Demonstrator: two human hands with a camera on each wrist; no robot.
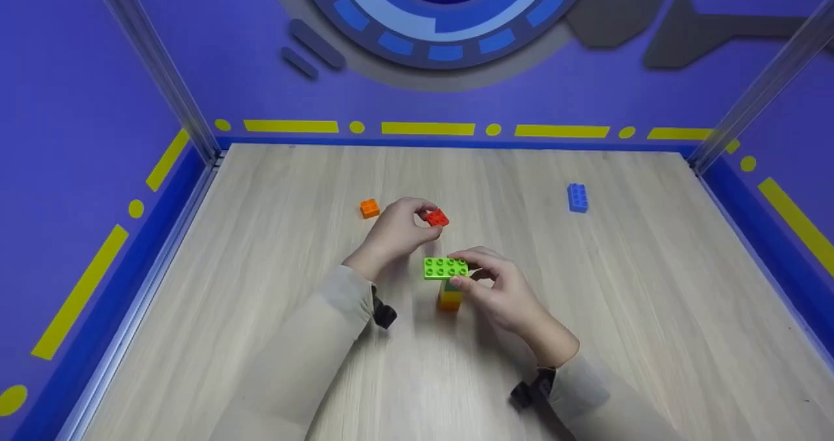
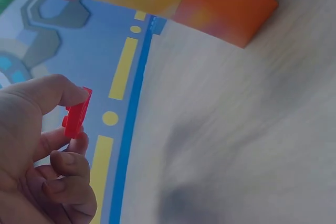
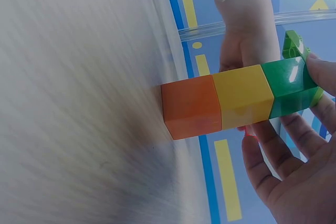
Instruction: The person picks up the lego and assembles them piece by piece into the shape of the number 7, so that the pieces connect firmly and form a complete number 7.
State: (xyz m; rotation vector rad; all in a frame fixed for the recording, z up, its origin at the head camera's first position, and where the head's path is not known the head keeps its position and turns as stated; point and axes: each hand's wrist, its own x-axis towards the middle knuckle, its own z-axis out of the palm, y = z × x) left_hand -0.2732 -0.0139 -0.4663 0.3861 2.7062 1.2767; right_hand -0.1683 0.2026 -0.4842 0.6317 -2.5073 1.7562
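Note:
My left hand (image 1: 397, 229) pinches a small red brick (image 1: 437, 217) between thumb and fingertips, its studs up, beyond the tower. In the left wrist view the red brick (image 2: 78, 113) looks thin. My right hand (image 1: 498, 288) grips the top of a tower at its right side, thumb and fingers at the lime green eight-stud brick (image 1: 445, 268). Under this long brick come a dark green brick (image 3: 289, 87), a yellow brick (image 3: 243, 98) and an orange brick (image 3: 191, 107) at the bottom. The lime brick juts out left past the narrower column.
A small orange brick (image 1: 369, 208) lies on the wooden table (image 1: 273, 232) just left of my left hand. Farther right, toward the back, lies a blue eight-stud brick (image 1: 577, 198). Blue-purple panels (image 1: 417, 109) with yellow marks border the table at the back and sides.

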